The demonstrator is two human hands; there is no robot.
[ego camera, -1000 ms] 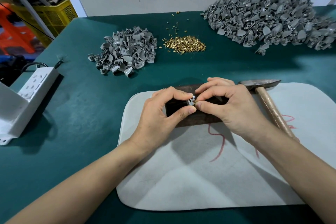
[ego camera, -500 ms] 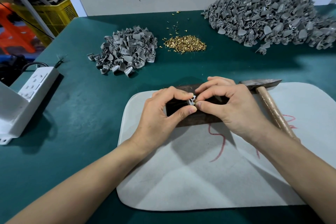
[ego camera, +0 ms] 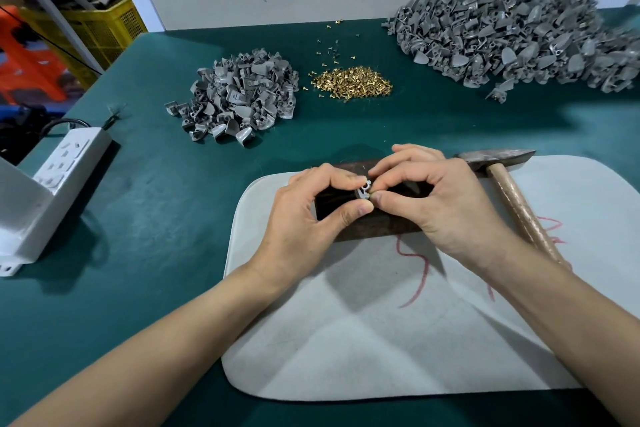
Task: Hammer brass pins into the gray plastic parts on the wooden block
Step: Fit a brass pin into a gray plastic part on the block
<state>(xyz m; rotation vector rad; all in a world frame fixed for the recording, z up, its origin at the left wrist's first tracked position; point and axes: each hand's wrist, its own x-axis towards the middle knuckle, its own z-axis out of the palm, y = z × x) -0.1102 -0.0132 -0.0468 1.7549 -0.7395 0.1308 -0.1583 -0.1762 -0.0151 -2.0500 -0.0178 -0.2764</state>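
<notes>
Green counter [ego camera: 138,218] is covered at centre by a white mat [ego camera: 381,340]; the wooden block [ego camera: 374,230] is laid on its far edge and largely hidden by both hands. A gray plastic part [ego camera: 364,188] is pinched on the block in the left hand [ego camera: 311,218] grip. The right hand [ego camera: 440,208] grip is closed on a brass pin [ego camera: 370,196], seen only as a speck against the part. The hammer [ego camera: 512,191] is laid just right, its handle cut off by the wrist. Behind, a pin heap [ego camera: 353,81] is flanked by a small part pile [ego camera: 239,97] and a large part pile [ego camera: 512,31]; a power strip [ego camera: 69,156] is seen at left.
</notes>
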